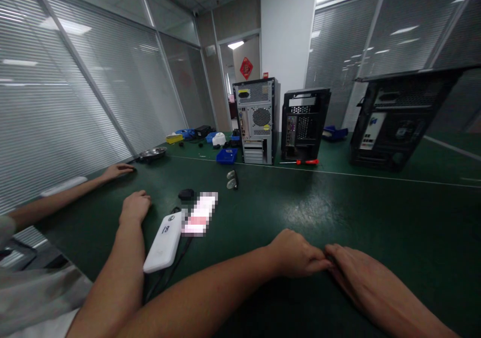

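My left hand (296, 255) rests on the green table mat (338, 207) with its fingers curled in and nothing in it. My right hand (355, 270) lies flat, palm down, beside it and holds nothing. The fingertips of the two hands touch at the front middle of the table. The nearest object is a white power bank (163, 242) marked "18", off to the left with a black cable running from it.
A co-worker at the left rests a fist (135, 205) and a second hand (118, 170) on the table. Three computer cases stand at the back: grey (256, 122), black (304, 125) and black (394, 120). A red screwdriver (308, 161), blue bin (227, 155) and metal bowl (152, 153) lie nearby.
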Action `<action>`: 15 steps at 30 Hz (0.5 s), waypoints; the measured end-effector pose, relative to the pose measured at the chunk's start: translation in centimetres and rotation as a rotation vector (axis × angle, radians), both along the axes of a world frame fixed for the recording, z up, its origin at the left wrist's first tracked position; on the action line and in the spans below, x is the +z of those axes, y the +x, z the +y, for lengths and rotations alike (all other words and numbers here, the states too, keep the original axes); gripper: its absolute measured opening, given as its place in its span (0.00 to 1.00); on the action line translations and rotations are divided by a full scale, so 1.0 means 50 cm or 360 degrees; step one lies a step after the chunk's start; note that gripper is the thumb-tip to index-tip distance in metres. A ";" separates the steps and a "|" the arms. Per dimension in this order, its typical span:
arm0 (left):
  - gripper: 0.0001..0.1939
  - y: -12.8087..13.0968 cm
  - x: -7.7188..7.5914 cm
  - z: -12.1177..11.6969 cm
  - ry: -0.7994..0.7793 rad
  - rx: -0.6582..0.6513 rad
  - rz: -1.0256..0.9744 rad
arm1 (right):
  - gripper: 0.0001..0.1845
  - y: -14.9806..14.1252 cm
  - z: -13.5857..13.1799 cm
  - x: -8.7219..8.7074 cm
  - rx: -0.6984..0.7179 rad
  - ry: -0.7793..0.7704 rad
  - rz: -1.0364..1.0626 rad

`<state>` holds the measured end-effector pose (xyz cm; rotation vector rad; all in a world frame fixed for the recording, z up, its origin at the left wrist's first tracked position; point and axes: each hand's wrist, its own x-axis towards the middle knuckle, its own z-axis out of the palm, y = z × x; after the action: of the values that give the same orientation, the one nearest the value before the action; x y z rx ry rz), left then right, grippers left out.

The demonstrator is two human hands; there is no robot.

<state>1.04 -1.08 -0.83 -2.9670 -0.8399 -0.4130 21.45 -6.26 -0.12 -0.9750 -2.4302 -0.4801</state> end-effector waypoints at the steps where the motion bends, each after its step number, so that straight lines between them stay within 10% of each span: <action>1: 0.19 0.000 0.000 0.001 -0.0008 -0.0004 0.0009 | 0.20 -0.003 -0.002 0.006 0.0020 0.0021 -0.0018; 7: 0.24 -0.004 0.011 0.000 -0.0083 0.0008 -0.0085 | 0.19 0.047 0.016 0.023 -0.0133 -0.0320 0.0033; 11: 0.26 -0.004 0.017 -0.002 -0.0146 0.0190 -0.0193 | 0.25 0.209 0.060 0.008 -0.0713 -0.0844 0.0338; 15: 0.26 -0.004 0.018 0.006 -0.0120 0.0511 -0.0296 | 0.28 0.409 0.096 -0.019 -0.1282 -0.0769 0.0648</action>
<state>0.86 -0.78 0.05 -2.8141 -1.3522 -0.6573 41.92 -1.44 -1.09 -2.0386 -1.7340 0.0824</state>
